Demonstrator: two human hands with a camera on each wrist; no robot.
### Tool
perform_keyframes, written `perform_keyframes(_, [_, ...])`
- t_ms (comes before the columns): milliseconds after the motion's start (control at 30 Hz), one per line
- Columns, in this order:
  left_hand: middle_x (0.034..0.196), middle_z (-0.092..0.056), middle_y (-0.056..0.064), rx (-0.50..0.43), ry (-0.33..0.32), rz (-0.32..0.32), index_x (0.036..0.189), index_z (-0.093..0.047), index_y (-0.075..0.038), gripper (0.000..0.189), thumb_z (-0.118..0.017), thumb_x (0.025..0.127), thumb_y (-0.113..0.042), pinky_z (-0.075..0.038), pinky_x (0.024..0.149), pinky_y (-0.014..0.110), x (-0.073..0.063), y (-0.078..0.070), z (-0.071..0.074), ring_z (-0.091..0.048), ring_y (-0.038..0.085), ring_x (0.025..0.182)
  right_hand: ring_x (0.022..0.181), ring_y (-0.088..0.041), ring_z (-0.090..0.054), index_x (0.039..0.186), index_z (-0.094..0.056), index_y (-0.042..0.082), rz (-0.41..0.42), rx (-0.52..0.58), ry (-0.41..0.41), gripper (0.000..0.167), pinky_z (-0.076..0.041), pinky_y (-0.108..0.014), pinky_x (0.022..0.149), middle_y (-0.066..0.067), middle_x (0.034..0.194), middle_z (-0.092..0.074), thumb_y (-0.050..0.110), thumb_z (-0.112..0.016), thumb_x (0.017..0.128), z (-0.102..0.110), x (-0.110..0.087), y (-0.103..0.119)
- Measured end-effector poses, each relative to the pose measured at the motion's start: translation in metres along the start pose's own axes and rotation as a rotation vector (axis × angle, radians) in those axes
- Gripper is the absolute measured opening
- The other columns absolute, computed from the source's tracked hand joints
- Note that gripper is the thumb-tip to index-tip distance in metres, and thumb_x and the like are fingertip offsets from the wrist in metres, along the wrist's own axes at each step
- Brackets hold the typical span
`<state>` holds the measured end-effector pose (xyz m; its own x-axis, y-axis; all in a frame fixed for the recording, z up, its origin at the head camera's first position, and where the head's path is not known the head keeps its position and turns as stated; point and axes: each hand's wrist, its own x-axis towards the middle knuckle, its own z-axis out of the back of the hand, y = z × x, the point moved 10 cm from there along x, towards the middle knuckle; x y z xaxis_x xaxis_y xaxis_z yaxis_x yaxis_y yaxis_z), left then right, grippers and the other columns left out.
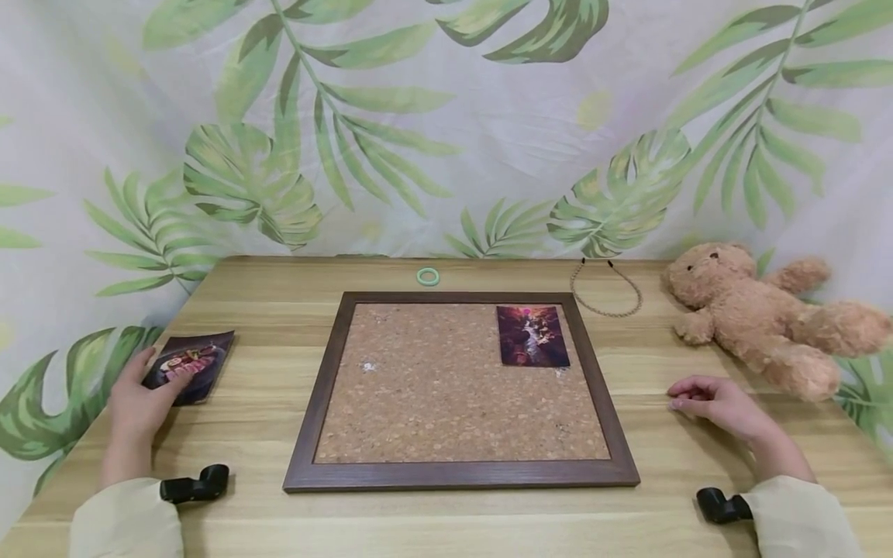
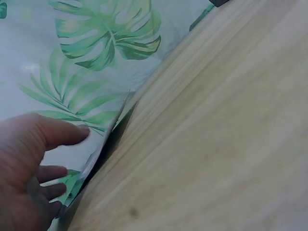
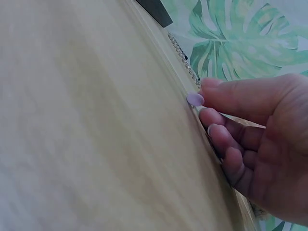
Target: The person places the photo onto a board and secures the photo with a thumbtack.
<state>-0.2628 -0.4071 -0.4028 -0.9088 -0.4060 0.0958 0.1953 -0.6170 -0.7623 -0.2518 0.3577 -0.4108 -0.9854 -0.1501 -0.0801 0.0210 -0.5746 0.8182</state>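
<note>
At the left of the table lies a small stack of dark picture cards [image 1: 191,364], the top one showing food on a plate. Over its left side spreads my left hand [image 1: 144,403], thumb reaching across the picture and fingers along the far-left edge. The left wrist view catches the cards [image 2: 109,139] edge-on, with the thumb apart from them. My right hand [image 1: 722,407] pinches a lilac thumbtack [image 3: 195,99] between thumb and index finger, low over the table's right side. Between the hands is a framed cork board [image 1: 446,387], carrying one dark picture card [image 1: 533,336] at its upper right.
Behind the board lie a mint green ring [image 1: 428,277] and a chain [image 1: 608,314] with dark ends. A brown teddy bear [image 1: 753,310] lies at the right, beyond my right hand. A leaf-patterned cloth [image 1: 502,139] hangs along the table's back edge.
</note>
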Motion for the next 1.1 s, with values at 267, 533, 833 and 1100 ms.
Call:
perform_keyframes(267, [0.130, -0.019, 0.035, 0.134, 0.057, -0.054, 0.135, -0.015, 0.005, 0.076, -0.060, 0.079, -0.021, -0.016, 0.091, 0.055, -0.001, -0.004, -0.010, -0.017, 0.051, 0.116, 0.062, -0.008, -0.048, 0.090, -0.057, -0.008, 0.047, -0.075, -0.016, 0.021, -0.041, -0.023, 0.053, -0.004, 0.074, -0.055, 0.009, -0.062, 0.079, -0.002, 0.001, 0.005])
perform_keyframes(533, [0.121, -0.029, 0.039, 0.234, 0.099, -0.040, 0.127, -0.029, 0.013, 0.066, -0.059, 0.079, -0.022, -0.021, 0.086, 0.056, -0.003, -0.011, -0.012, -0.026, 0.053, 0.108, 0.058, -0.008, -0.045, 0.084, -0.057, -0.005, 0.039, -0.132, -0.031, 0.012, -0.039, -0.023, 0.051, -0.003, 0.070, -0.053, 0.005, -0.061, 0.079, -0.002, 0.002, 0.004])
perform_keyframes(833, [0.119, -0.034, 0.038, 0.219, 0.104, 0.041, 0.125, -0.037, 0.009, 0.057, -0.058, 0.080, -0.019, -0.023, 0.086, 0.054, -0.003, -0.005, -0.010, -0.028, 0.051, 0.109, 0.059, -0.007, -0.045, 0.083, -0.058, -0.005, 0.047, -0.165, -0.024, 0.009, -0.039, -0.023, 0.052, -0.004, 0.072, -0.054, 0.004, -0.059, 0.081, -0.002, 0.002, 0.005])
perform_keyframes(1100, [0.117, -0.039, 0.033, 0.126, 0.128, 0.076, 0.123, -0.040, 0.008, 0.049, -0.052, 0.085, -0.021, -0.026, 0.086, 0.052, -0.002, -0.002, -0.010, -0.031, 0.046, 0.109, 0.059, -0.011, -0.049, 0.089, -0.050, -0.011, 0.001, -0.002, -0.006, 0.015, -0.041, -0.026, 0.049, -0.006, 0.072, -0.056, 0.003, -0.050, 0.086, 0.000, 0.000, 0.004])
